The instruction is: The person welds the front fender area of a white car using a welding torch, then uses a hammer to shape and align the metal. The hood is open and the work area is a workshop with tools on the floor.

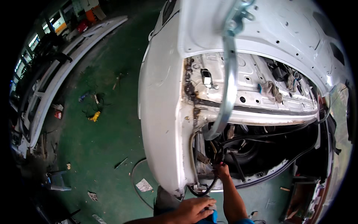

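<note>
Nearest us, at the bottom centre of the frame, we see the left hand (pixel 195 208), its fingers loosely bent; whether it holds anything, we cannot tell. Just above and to its right, the right hand (pixel 222 171) reaches over the lower edge of the open trunk (pixel 285 164), fingers curled at a black hose-like strip (pixel 201 194) in the lower centre (the fingertips are partly hidden, so we cannot tell whether they grip it). The strip bends down from beside that hand and round to the left. Beyond, a curved silvery metal arm (pixel 230 74) crosses the upper centre. Behind it we find crumpled gloves (pixel 271 90) on a white metal panel (pixel 220 93), right of centre. Farther off, a yellow object (pixel 94 117) lies on the green floor (pixel 115 138) at left, and a long white part (pixel 55 88) stretches across the upper left.
</note>
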Motion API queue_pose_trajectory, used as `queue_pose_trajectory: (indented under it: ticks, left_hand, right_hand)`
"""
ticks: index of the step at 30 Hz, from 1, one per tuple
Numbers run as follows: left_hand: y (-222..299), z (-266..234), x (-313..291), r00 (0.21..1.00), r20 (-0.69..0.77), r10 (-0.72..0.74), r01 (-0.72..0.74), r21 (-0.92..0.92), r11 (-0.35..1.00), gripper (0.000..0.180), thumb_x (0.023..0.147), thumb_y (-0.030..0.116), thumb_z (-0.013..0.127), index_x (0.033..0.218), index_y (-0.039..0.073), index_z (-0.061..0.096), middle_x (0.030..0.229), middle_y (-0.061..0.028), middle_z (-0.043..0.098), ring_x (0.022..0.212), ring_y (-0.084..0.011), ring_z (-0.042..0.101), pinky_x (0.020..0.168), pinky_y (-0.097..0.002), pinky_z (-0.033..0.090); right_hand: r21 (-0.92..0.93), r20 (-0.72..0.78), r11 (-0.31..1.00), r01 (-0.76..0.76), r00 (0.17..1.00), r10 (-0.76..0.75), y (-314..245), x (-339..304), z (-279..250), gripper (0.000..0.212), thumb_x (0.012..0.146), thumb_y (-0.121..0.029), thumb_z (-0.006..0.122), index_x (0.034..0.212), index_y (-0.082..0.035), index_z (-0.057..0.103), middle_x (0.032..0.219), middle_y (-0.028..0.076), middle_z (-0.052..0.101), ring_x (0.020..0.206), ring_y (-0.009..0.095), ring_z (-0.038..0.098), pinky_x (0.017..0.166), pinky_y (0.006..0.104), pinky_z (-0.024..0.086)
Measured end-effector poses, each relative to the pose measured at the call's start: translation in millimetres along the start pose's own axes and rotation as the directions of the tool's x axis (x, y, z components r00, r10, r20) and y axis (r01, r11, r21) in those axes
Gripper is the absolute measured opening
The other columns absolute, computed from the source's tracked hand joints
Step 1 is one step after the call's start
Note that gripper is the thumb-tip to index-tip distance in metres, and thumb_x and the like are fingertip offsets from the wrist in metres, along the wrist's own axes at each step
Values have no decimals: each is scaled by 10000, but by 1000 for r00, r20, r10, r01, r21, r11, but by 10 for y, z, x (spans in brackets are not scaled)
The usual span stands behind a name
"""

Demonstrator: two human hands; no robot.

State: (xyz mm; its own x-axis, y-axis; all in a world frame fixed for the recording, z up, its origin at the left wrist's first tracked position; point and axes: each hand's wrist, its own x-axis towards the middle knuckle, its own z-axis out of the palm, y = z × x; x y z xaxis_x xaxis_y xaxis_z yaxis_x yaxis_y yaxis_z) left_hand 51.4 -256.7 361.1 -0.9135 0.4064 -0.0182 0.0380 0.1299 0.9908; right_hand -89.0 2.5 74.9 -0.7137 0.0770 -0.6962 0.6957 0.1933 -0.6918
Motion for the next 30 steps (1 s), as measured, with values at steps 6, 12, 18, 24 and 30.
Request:
queue_pose_trajectory:
  ticks: [6, 12, 18, 24, 30]
  left_hand:
    - [-62, -986, -542, 999, -36, -3, 8, 150, 989, 289, 945, 217, 685, 1192, 70, 650, 946, -95, 750, 859, -216, 743, 721, -327, 580]
    - [37, -1109, -390, 995, -18, 103, -101, 106, 989, 319, 921, 132, 706, 1207, 17, 622, 987, -113, 736, 908, -251, 736, 775, -339, 575]
    - [743, -388, 318, 599, 6, 801, -767, 289, 572, 504, 827, 193, 772, 1287, 67, 609, 1291, -135, 594, 1246, -300, 566, 1041, -430, 485]
    - [1112, -215, 582, 432, 169, 886, -729, 644, 232, 292, 903, 321, 666, 732, 87, 628, 761, -27, 600, 873, -194, 633, 1143, -451, 369]
    - [858, -362, 741, 473, -38, 880, -743, 520, 421, 329, 819, 210, 741, 591, 96, 534, 622, -26, 444, 667, -211, 489, 856, -402, 444]
  right_hand:
    - [246, -171, 953, 179, 975, -139, -280, -775, 77, 209, 827, -27, 654, 1000, -67, 544, 686, 40, 546, 493, 151, 540, 440, 294, 436]
    - [268, -390, 867, 420, 870, -301, -394, -2148, 124, 222, 917, -133, 688, 1060, -53, 539, 673, 34, 582, 497, 118, 541, 429, 273, 427]
    - [130, -255, 669, 732, 677, -690, -571, -3200, 58, 630, 804, -309, 758, 1307, 7, 547, 1188, 120, 652, 1049, 197, 648, 875, 334, 533]
    - [82, 11, 731, 677, 733, -680, -977, -3765, 204, 681, 712, -92, 796, 1320, 27, 512, 1124, 104, 651, 982, 178, 634, 828, 313, 515]
    - [108, -92, 849, 518, 855, -510, -1300, -3933, 613, 443, 790, -54, 765, 1151, -11, 511, 766, 12, 611, 630, 104, 580, 566, 253, 458]
